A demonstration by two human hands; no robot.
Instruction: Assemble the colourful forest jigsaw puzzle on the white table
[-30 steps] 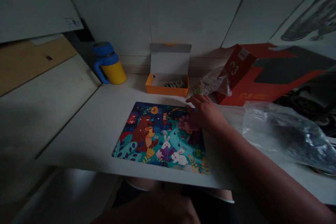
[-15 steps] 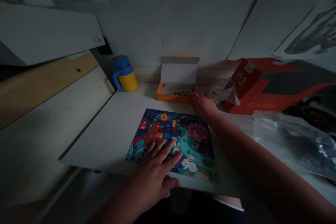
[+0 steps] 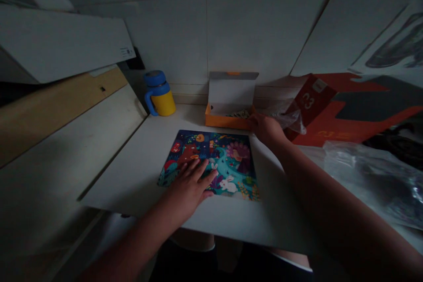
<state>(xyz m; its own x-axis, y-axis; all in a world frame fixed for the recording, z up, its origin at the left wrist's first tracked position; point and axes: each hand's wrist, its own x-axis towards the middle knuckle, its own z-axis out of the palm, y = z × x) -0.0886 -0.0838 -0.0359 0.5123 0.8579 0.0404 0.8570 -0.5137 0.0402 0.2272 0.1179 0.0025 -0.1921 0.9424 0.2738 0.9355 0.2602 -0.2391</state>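
Observation:
A colourful picture puzzle point(image 3: 218, 154) with a bear and rabbits lies flat on a white board point(image 3: 139, 172). My left hand point(image 3: 189, 187) rests flat on the puzzle's lower left part, fingers stretched out and spread. My right hand point(image 3: 266, 127) reaches past the puzzle's far right corner to the front right corner of a small orange box point(image 3: 228, 119) with its white lid standing up. The right hand's fingers curl at the box edge; whether they hold anything is hidden in the dim light. Dark pieces lie inside the box.
A yellow mug with a blue lid point(image 3: 160, 94) stands at the back left by the wall. A crumpled clear bag point(image 3: 284, 116) and a large orange carton point(image 3: 333, 110) lie right of the box. Another plastic bag point(image 3: 373, 176) lies at right. White and wooden panels point(image 3: 59, 97) lean at left.
My left hand came up from below and settled flat on the puzzle. My right hand left the puzzle's right side and moved back to the orange box. The view shifted.

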